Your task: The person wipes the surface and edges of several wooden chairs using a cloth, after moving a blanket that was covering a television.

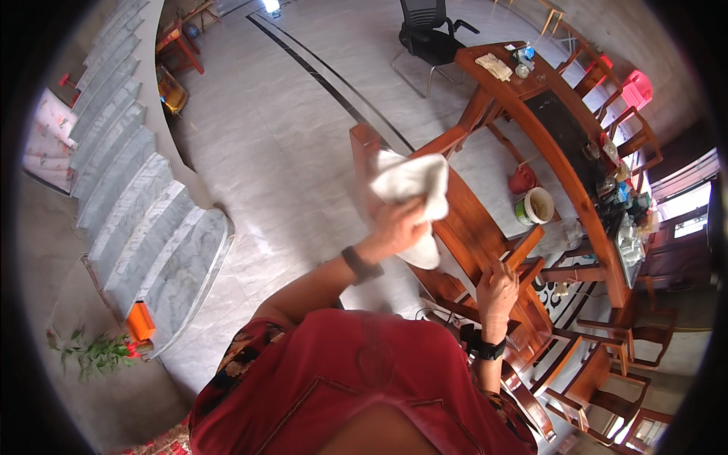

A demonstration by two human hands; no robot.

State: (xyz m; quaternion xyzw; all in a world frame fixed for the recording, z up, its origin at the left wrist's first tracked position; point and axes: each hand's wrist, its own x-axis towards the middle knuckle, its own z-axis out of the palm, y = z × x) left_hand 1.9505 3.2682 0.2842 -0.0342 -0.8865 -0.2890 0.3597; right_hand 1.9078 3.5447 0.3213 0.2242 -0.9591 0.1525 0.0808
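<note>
My left hand (398, 224), with a dark band on the wrist, is closed around a white cloth (412, 182). The cloth is blurred and hangs over and below the fingers, in front of the end of a wooden bench (472, 205). To the right, my right hand (497, 287) rests by a wooden slat (524, 247) of the bench; whether its fingers grip the wood cannot be told. It too wears a dark wristband.
A long wooden table (546, 136) with cups and a folded cloth (493, 67) curves along the right. Beneath it stand a white bucket (534, 206) and a red container (522, 178). A black office chair (426, 34) is beyond; marble stairs (131, 199) rise at left.
</note>
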